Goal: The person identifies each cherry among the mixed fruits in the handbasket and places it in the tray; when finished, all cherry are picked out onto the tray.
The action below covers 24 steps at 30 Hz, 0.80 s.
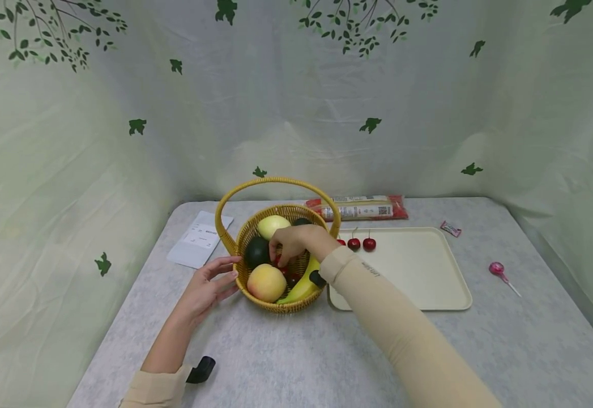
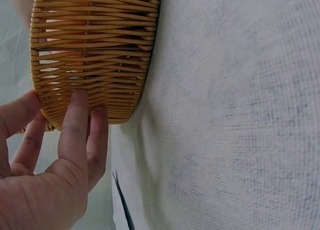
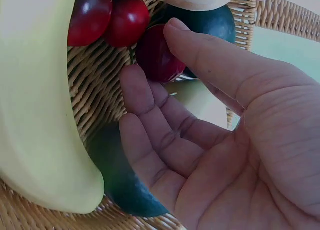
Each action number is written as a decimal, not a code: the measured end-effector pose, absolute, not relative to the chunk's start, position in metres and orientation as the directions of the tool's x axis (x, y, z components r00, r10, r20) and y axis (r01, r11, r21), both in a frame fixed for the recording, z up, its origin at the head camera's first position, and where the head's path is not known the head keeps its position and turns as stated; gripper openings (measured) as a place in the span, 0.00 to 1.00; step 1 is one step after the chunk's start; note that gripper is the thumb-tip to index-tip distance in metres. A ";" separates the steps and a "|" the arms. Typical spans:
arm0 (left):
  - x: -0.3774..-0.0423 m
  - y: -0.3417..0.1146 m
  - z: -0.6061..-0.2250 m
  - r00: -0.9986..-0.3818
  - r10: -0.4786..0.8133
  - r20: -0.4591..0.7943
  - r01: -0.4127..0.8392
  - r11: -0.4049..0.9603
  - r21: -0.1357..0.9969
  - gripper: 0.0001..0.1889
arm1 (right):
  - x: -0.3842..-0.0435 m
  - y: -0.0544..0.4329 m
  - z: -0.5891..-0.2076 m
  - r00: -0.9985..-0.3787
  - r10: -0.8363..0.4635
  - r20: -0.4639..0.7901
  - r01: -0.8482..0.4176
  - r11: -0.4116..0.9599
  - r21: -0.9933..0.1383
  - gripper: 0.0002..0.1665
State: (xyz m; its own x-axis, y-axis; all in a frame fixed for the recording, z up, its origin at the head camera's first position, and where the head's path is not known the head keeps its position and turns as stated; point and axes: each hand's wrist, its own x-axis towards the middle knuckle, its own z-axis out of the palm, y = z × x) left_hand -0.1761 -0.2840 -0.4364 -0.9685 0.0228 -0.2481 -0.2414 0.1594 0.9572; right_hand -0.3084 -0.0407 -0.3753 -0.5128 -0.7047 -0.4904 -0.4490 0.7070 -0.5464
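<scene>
Wicker basket [image 1: 255, 226] w/ hoop handle, mid-table: holds peach [image 1: 267, 282], banana [image 1: 301, 288], avocado [image 1: 257, 251], pale apple [image 1: 272, 225], dark red cherries. Your left hand [image 1: 209, 286] lies flat-fingered on its outer wall. Your right hand [image 3: 220, 135] pinches one glossy cherry [image 3: 157, 59] inside. Cream tray [image 1: 418, 283] beside: two cherries [image 1: 361, 244].

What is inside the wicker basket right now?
The basket holds a peach, a banana, a dark avocado, a pale apple and red cherries. The right hand reaches in, covering whatever lies beneath it.
</scene>
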 end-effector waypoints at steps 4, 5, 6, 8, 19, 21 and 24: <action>-0.176 -0.284 -0.436 -0.968 0.023 -0.250 -0.243 0.161 0.957 0.24 | -0.308 -0.038 -0.373 -0.515 -0.715 -0.472 -0.460 0.696 -0.551 0.12; -0.176 -0.284 -0.436 -0.968 0.022 -0.251 -0.245 0.161 0.956 0.24 | -0.308 -0.037 -0.373 -0.516 -0.718 -0.468 -0.462 0.693 -0.553 0.12; -0.176 -0.284 -0.436 -0.968 0.022 -0.252 -0.245 0.161 0.956 0.24 | -0.308 -0.036 -0.373 -0.517 -0.721 -0.462 -0.464 0.689 -0.556 0.12; -0.176 -0.284 -0.436 -0.968 0.022 -0.252 -0.245 0.161 0.956 0.24 | -0.307 -0.035 -0.373 -0.517 -0.726 -0.453 -0.466 0.683 -0.562 0.11; -0.177 -0.283 -0.436 -0.965 0.015 -0.262 -0.257 0.149 0.955 0.25 | -0.303 -0.017 -0.356 -0.493 -0.778 -0.389 -0.552 0.626 -0.551 0.15; -0.177 -0.283 -0.436 -0.964 0.017 -0.264 -0.259 0.147 0.955 0.25 | -0.302 -0.013 -0.354 -0.492 -0.790 -0.366 -0.574 0.610 -0.546 0.15; -0.176 -0.283 -0.436 -0.965 0.020 -0.263 -0.257 0.146 0.955 0.25 | -0.300 -0.007 -0.352 -0.481 -0.817 -0.319 -0.597 0.572 -0.563 0.13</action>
